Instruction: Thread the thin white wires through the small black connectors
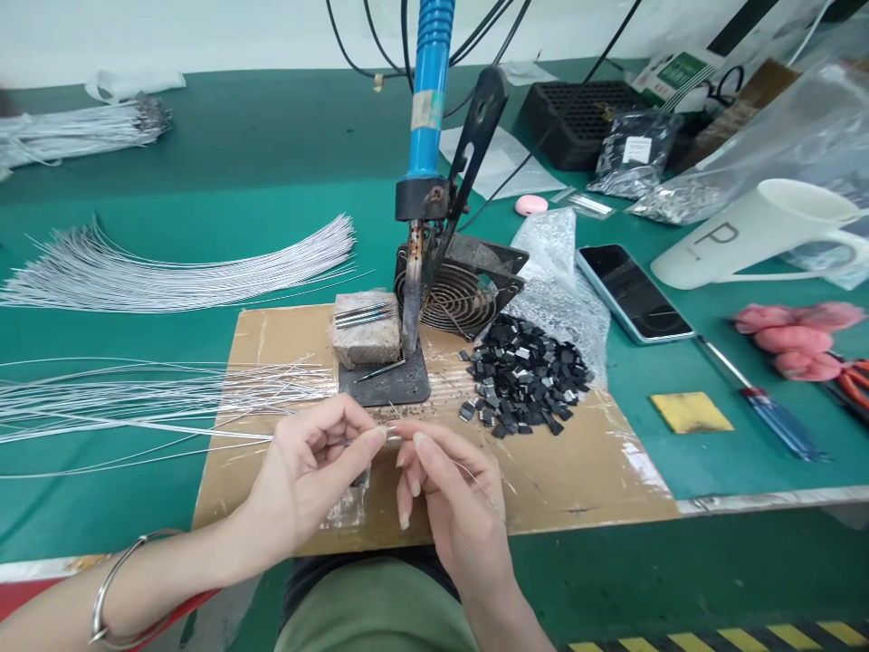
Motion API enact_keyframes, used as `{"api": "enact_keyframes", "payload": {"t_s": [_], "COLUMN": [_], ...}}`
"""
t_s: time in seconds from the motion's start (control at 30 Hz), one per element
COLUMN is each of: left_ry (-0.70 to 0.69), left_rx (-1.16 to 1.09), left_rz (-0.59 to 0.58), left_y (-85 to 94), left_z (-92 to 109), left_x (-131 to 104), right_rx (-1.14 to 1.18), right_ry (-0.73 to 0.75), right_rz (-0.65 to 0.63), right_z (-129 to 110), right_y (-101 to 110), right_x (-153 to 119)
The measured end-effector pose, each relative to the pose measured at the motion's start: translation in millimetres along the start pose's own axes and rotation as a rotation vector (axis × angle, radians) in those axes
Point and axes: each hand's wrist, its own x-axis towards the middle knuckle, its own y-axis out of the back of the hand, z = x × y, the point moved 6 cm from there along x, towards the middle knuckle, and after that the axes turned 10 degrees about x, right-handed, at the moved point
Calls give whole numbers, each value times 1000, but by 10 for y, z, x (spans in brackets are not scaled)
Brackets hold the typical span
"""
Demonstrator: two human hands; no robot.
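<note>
My left hand (326, 462) is closed in a pinch, its thumb and forefinger meeting at a tiny silvery piece that is too small to make out. Touching close beside it, my right hand (458, 480) pinches a thin wire (475, 480), which trails back over the palm. A small dark piece shows just under the left fingers. Behind the hands, a soldering iron (426, 109) with a blue handle hangs tip-down by a grey block (367, 328). Small black connector pieces (526, 371) lie heaped to the right, and loose white wires (272, 391) lie to the left.
A cardboard sheet (577, 484) covers the front of the green table. Behind the iron stands a small fan (462, 294). A bundle of white wires (183, 272) lies at the left. On the right are a phone (635, 290), a screwdriver (780, 421), a yellow sponge (691, 413) and a tipped white mug (753, 235).
</note>
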Motion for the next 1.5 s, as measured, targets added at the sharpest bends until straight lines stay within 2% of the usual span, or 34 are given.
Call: {"api": "enact_keyframes", "payload": {"t_s": [0.53, 0.77, 1.17, 1.5], "left_ry": [15, 3, -59, -175], "left_rx": [-26, 10, 86, 285], "left_rz": [-18, 38, 43, 97], "left_y": [-27, 1, 7, 34], "left_z": [2, 1, 4, 16], "left_x": [1, 0, -24, -77], "right_rx": [-19, -31, 11, 26], "right_ry": [51, 16, 14, -59], "right_rz": [-8, -2, 21, -26], "right_z": [-47, 21, 45, -1], "right_y": [-19, 10, -24, -9], "right_x": [-3, -12, -7, 15]}}
